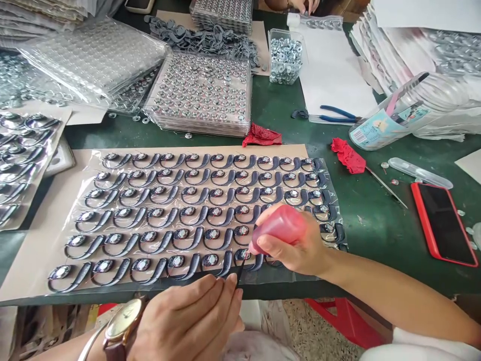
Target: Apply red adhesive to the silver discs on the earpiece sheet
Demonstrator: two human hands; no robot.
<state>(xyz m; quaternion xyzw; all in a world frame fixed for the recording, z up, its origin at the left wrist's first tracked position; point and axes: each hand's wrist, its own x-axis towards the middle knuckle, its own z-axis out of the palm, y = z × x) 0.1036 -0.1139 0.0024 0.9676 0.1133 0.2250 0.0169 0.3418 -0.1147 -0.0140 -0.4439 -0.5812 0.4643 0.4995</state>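
Note:
My right hand [296, 253] is wrapped round a red squeeze bottle [281, 225], its nozzle tilted down over a round silver speaker unit [245, 254] in the front row. My left hand [195, 311] pinches a thin dark pointed tool [241, 268], whose tip reaches that same unit. Rows of curved black earpiece-like parts [182, 234], each with a silver disc, lie on a clear plastic sheet [84, 200] over brown cardboard [33, 265]. My right hand hides some parts in the right-hand columns.
Behind the rows stand stacked clear trays of silver discs [203, 95], loose dark parts [210, 40] and a small tub of discs [285, 57]. At right are blue-handled pliers [338, 114], a tilted plastic jar [391, 120], a red-wrapped needle tool [349, 156] and a red-cased phone [445, 223]. Another person's hand [306, 5] shows at the top.

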